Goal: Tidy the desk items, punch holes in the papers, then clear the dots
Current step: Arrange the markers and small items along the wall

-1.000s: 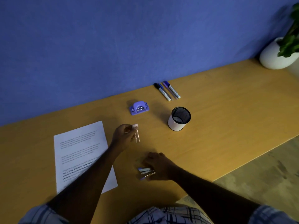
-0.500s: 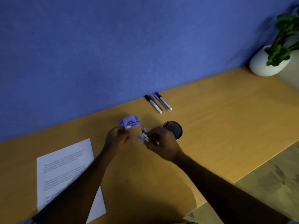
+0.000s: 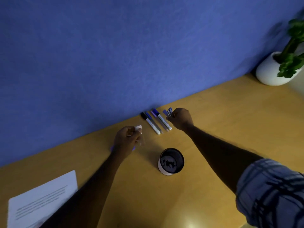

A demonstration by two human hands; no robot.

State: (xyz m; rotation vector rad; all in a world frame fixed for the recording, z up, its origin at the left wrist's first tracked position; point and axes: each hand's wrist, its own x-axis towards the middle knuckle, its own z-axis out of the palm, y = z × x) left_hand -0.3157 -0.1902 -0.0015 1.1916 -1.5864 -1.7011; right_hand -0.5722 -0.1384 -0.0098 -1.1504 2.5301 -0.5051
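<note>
White round pot (image 3: 269,71) w/ green plant (image 3: 292,63) is sitting on the counter (image 3: 230,112), well to the rt of the fingers (image 3: 171,119), close to the blue wall (image 3: 115,55). Wall is running along the counter's far edge, just beyond the fingers. Plant is hanging over the pot's rim.

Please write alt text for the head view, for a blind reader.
A person's right hand holds several blue-capped pens beside markers lying by a blue wall, on a wooden desk. The left hand holds a small pale item; a mesh cup stands nearer.
</note>
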